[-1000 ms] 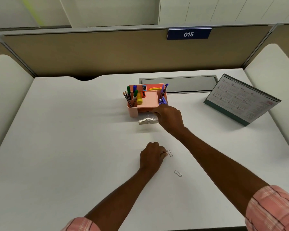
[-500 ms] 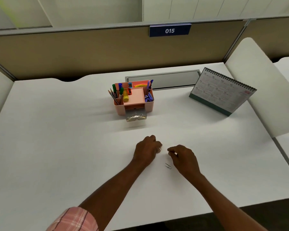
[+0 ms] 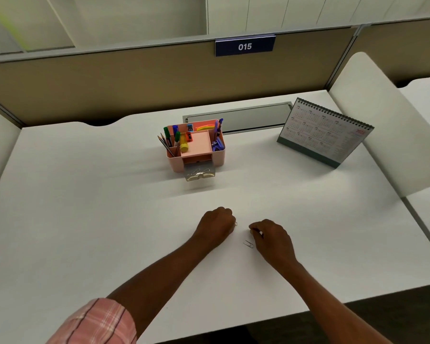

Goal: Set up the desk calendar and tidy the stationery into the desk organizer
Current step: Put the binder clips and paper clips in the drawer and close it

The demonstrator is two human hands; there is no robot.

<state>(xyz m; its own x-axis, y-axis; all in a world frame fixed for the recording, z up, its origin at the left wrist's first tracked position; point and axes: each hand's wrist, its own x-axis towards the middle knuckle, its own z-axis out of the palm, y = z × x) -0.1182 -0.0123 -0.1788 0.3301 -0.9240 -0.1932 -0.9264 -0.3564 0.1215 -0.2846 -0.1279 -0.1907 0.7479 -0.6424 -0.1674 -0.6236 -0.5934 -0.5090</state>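
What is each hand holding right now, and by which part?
The left hand pinches a paper clip, one end showing past its fingers. The right hand curls its fingers; whether they hold anything cannot be told. A loose clip lies beside it.

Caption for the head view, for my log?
Left hand grips a paper clip, right hand curls beside a loose clip on the desk; organizer and calendar stand behind.
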